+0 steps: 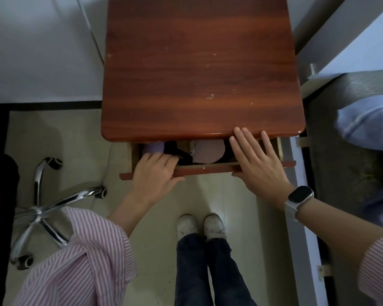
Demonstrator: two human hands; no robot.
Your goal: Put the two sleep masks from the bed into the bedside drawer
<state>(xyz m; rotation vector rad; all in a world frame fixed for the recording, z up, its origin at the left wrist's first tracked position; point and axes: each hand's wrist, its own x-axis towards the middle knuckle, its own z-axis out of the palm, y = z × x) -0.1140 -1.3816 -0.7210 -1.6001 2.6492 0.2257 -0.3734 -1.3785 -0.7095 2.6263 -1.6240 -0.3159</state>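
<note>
The bedside drawer of the red-brown nightstand stands partly pulled out. Inside it lie a pale pink sleep mask with a small printed figure and a lilac one at the left, with a black strap between them. My left hand rests over the drawer's front edge at the left, fingers curled on the rim. My right hand lies flat with fingers spread on the drawer's right side and front panel. A watch sits on the right wrist.
An office chair's chrome wheeled base stands on the floor at the left. The bed's edge with a light blue cloth is at the right. My feet in white shoes stand just before the drawer.
</note>
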